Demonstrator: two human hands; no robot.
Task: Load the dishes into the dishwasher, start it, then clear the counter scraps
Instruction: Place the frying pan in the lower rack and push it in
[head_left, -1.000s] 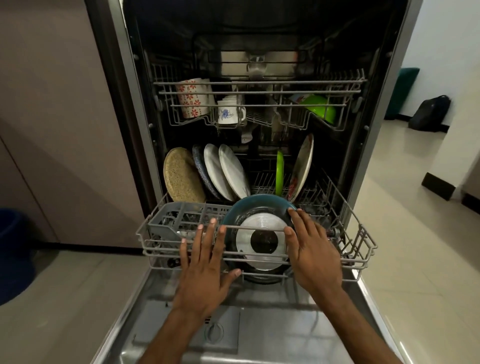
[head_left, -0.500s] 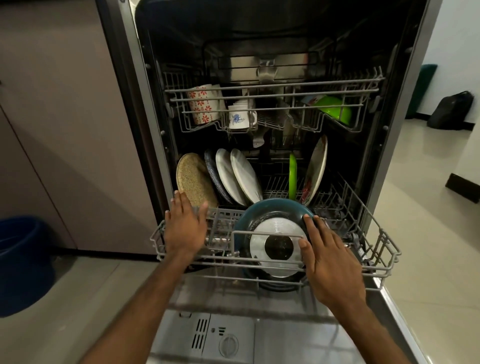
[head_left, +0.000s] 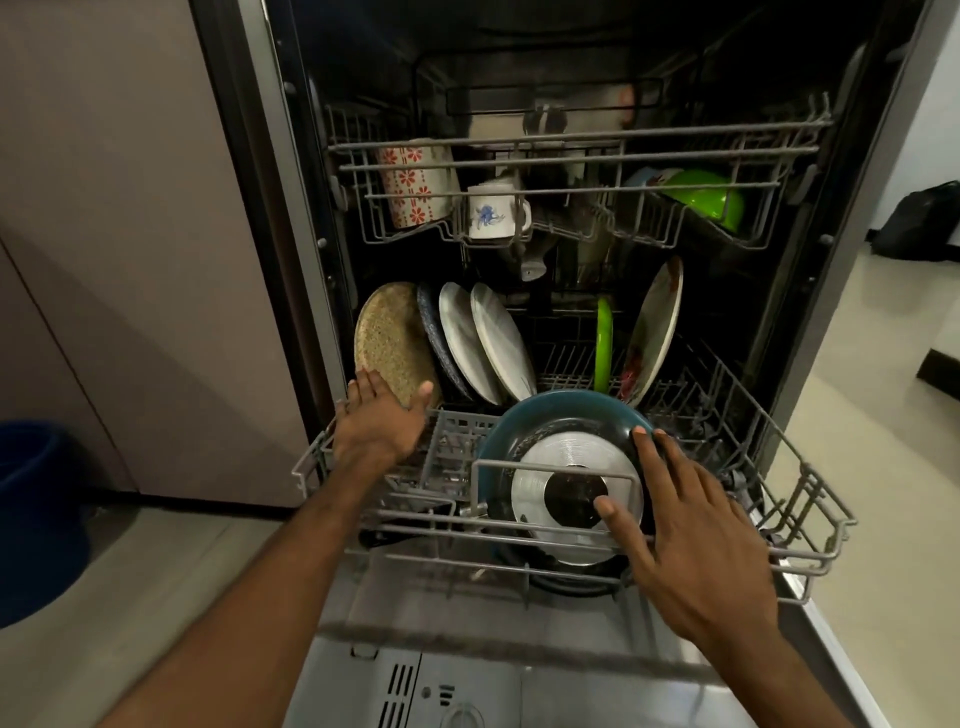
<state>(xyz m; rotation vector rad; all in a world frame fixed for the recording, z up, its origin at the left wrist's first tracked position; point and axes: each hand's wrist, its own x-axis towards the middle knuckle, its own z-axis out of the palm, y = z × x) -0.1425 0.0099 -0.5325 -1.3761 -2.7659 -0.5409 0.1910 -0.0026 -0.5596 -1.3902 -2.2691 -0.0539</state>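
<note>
**Lower rack inspection: both hands flat, nothing gripped**

We found the left hand (head_left: 376, 423) spread flat on the speckled tan plate (head_left: 387, 340) and the lower rack (head_left: 810, 519) corner, gripping nothing. Just right of it leaned 3 more plates (head_left: 483, 343). The right hand (head_left: 691, 540) lay flat, fingers splayed, on the underside of the teal pan (head_left: 550, 415), which stood on edge at the rack's front. Beyond that hand stood a green plate (head_left: 603, 345). Above both hands, the upper rack (head_left: 571, 140) held mugs (head_left: 415, 187) and a green bowl (head_left: 701, 195).

a home kitchen: loaded dishwasher (head_left: 571, 130) between cabinet panels (head_left: 130, 260), tiled floor (head_left: 857, 415)
</note>
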